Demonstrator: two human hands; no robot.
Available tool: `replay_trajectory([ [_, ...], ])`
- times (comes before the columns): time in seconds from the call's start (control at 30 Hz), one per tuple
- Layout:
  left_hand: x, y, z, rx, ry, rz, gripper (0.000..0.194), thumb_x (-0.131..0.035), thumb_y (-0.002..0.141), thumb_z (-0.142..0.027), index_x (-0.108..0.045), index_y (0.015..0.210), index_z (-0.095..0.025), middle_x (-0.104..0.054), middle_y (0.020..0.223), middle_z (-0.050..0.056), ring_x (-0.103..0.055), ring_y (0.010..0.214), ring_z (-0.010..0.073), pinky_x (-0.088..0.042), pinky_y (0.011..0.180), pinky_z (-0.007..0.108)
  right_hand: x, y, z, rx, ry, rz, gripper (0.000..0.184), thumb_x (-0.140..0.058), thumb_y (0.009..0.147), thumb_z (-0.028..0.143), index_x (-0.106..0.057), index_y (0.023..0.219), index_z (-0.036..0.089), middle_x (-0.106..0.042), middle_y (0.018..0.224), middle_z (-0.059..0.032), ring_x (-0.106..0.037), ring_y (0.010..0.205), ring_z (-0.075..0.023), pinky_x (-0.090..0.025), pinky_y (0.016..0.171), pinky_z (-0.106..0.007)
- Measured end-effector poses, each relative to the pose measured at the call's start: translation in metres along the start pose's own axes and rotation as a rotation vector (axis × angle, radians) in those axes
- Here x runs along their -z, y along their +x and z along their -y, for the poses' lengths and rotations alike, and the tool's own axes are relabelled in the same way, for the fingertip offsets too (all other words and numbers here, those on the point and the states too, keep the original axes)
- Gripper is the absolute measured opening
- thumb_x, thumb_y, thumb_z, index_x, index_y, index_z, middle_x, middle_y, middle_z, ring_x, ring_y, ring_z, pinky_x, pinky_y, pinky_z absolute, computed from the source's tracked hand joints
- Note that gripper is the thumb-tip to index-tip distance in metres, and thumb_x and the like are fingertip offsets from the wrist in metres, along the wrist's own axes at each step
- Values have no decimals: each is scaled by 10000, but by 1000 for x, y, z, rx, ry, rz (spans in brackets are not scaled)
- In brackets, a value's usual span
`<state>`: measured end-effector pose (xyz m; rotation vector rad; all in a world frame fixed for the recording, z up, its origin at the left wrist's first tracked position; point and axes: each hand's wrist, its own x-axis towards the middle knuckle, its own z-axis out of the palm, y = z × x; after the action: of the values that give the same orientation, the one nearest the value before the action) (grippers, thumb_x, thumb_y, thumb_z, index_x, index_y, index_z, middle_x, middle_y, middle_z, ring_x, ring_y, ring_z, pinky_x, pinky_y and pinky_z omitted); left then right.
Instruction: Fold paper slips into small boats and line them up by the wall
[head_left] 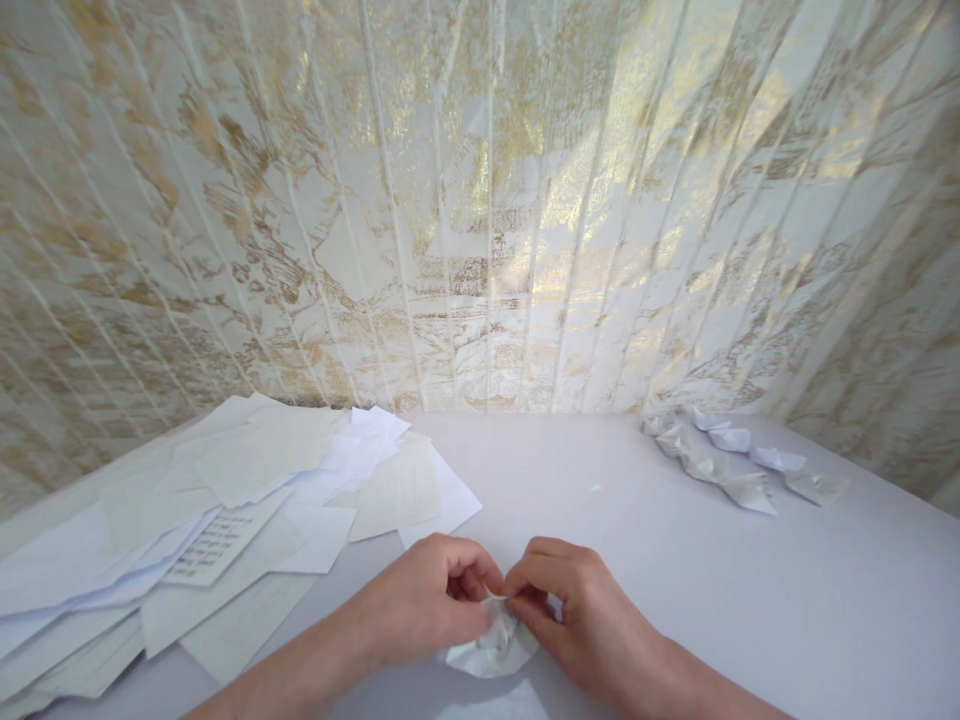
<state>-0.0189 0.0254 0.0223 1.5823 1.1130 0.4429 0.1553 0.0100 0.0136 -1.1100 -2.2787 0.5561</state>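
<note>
Near the front edge of the white table, a folded paper boat [493, 648] is held between my two hands. My left hand [442, 595] pinches it from the left, thumb over its side and fingers curled at the top. From the right, my right hand [566, 610] grips the upper edge between thumb and fingertips. Both sets of fingertips meet at the boat's top and hide part of it. Just below, a pale piece of paper [495, 703] shows at the bottom edge of the view.
A loose heap of paper sheets [255, 450] covers the table's left side, one of them a printed sheet [214, 540]. Several folded paper boats [705, 465] stand in two rows at the back right. A patterned curtain [487, 200] hangs behind the table [675, 590].
</note>
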Motion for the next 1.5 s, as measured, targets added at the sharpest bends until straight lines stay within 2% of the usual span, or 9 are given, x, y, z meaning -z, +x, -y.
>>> replay_trajectory([
  [0.17, 4, -4, -6, 100, -307, -20, 286, -599, 597, -296, -632, 830, -132, -493, 580, -42, -371, 520, 91, -219, 506, 225, 3, -2, 2, 68, -37, -38, 221, -463, 766, 59, -633, 679, 171, -541, 633, -11, -484, 575, -111, -350, 524, -195],
  [0.53, 1, -3, -1, 112, -467, 65, 321, -717, 506, -227, -544, 764, -145, -501, 588, -45, -391, 543, 89, -241, 546, 225, 3, -3, 3, 122, -37, -69, 227, -456, 784, 81, -657, 739, 178, -580, 669, -40, -504, 617, -134, -382, 563, -222],
  [0.7, 2, -3, 1, 103, -544, 101, 374, -729, 495, -235, -529, 803, -162, -498, 600, -45, -443, 581, 109, -281, 578, 234, 3, 1, 6, -131, 287, -74, 135, -526, 732, 109, -637, 759, 181, -593, 739, -18, -522, 698, -137, -406, 648, -237],
  [0.8, 3, -3, 2, 107, -586, 100, 395, -736, 482, -212, -528, 814, -166, -506, 605, -46, -460, 583, 111, -294, 585, 236, 3, 4, 4, -338, 548, 13, 148, -552, 722, 230, -619, 827, 148, -524, 616, 26, -444, 544, -96, -348, 516, -207],
  [0.9, 4, -2, 1, 120, -618, 66, 386, -736, 463, -191, -534, 791, -157, -500, 581, -51, -448, 560, 102, -281, 565, 226, 1, 6, 0, -393, 736, 34, 208, -556, 694, 280, -595, 825, 123, -448, 550, 51, -381, 492, -78, -286, 470, -200],
  [1.0, 3, 0, 1, 131, -630, 32, 347, -746, 461, -217, -555, 738, -132, -504, 561, -41, -428, 533, 91, -260, 538, 218, -4, 7, -2, -407, 804, -1, 132, -551, 663, 229, -562, 742, 124, -468, 553, 42, -405, 506, -83, -301, 479, -202],
  [1.17, -1, -1, 2, 132, -599, 16, 309, -768, 495, -304, -582, 644, -108, -540, 590, -10, -400, 531, 77, -253, 533, 214, -6, 6, 3, -405, 587, -129, 51, -502, 675, 164, -525, 633, 148, -512, 545, 25, -454, 512, -101, -347, 470, -204],
  [1.33, -6, -3, -1, 170, -638, 20, 396, -776, 458, -437, -541, 539, -129, -437, 503, -44, -341, 499, 80, -226, 505, 220, -1, 0, 10, -206, 247, -265, 126, -480, 691, 90, -570, 636, 159, -552, 585, 16, -500, 541, -107, -404, 526, -204],
  [1.5, -8, -2, -1, 168, -734, 72, 395, -790, 449, -417, -545, 533, -119, -421, 505, -44, -321, 490, 77, -216, 500, 217, -1, -2, 9, -97, 174, -291, 145, -478, 705, 67, -581, 667, 162, -566, 619, 9, -521, 550, -101, -417, 536, -195],
])
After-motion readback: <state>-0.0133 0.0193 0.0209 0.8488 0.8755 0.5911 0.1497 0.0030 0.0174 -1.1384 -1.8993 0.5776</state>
